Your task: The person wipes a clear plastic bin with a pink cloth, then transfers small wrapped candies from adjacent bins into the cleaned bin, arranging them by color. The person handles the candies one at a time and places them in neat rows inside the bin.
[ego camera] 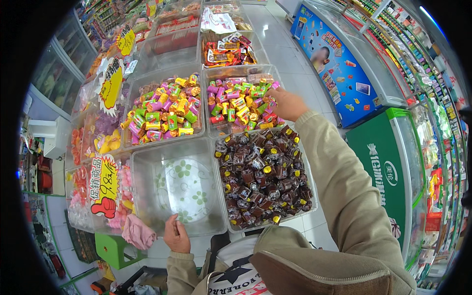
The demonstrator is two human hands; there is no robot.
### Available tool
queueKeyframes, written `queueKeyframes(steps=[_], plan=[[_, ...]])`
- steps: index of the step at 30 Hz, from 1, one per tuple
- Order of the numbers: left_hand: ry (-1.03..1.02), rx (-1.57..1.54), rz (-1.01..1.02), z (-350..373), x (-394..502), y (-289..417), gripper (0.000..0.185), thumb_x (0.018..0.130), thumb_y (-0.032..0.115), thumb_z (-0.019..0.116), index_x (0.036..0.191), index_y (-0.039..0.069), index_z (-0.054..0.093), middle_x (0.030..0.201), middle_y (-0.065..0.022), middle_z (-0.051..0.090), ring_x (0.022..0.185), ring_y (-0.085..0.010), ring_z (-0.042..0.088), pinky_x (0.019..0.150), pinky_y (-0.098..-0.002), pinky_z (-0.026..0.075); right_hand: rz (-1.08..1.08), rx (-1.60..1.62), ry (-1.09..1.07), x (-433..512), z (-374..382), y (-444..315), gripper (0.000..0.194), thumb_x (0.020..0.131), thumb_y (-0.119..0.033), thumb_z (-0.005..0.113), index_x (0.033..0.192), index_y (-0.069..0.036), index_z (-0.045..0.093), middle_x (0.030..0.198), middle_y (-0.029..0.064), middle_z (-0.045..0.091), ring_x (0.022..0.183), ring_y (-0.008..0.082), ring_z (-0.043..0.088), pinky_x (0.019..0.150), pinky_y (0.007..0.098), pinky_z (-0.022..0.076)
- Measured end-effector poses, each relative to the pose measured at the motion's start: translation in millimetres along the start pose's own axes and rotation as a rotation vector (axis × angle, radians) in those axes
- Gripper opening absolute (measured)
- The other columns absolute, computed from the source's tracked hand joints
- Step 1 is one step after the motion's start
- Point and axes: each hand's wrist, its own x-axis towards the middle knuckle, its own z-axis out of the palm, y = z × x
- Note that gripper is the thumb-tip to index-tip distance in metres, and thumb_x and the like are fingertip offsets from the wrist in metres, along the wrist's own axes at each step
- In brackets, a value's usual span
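My right hand [285, 104] reaches over the right rim of a clear plastic bin, its fingertips at the colourful foil-wrapped candies [239, 105]; whether they grip one cannot be told. My left hand [176, 236] rests near the front edge of a clear bin with a green flower pattern on its bottom [184, 191], thumb and fingers slightly apart. Nearest me on the right stands a bin of dark brown wrapped candies with yellow spots [263, 177]. Similar colourful rolled candies [166, 110] fill the bin left of the one at my right hand.
A pink cloth [138, 232] hangs at the front left corner, above a green plastic stool [116, 250]. Price signs [104, 186] stand among candy bins on the left. Behind lie orange-wrapped snacks [228, 51] and a white plastic bag [217, 21]. Chest freezers [332, 62] line the right side.
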Motion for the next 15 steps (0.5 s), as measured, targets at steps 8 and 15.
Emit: queueKeyframes(steps=[8, 15], plan=[[-0.351, -0.137, 0.340, 31, 78, 132, 0.021, 0.095, -0.003, 0.058, 0.114, 0.001, 0.067, 0.093, -0.0116, 0.070, 0.078, -0.0180, 0.069, 0.062, -0.0267, 0.051, -0.151, -0.115, 0.058, 7, 32, 23, 0.046, 0.079, -0.013, 0.072, 0.124, -0.017, 0.061, 0.112, 0.0112, 0.062, 0.113, 0.0323, 0.060, 0.086, 0.0479, 0.0537], [-0.506, -0.043, 0.541, 132, 165, 190, 0.024, 0.095, 0.004, 0.060, 0.118, 0.004, 0.066, 0.106, -0.0109, 0.072, 0.095, -0.0230, 0.070, 0.078, -0.0350, 0.056, -0.237, -0.163, 0.041, 3, 20, 16, 0.040, 0.084, -0.021, 0.071, 0.122, -0.016, 0.062, 0.109, 0.0114, 0.061, 0.098, 0.0334, 0.066, 0.080, 0.0471, 0.0551]])
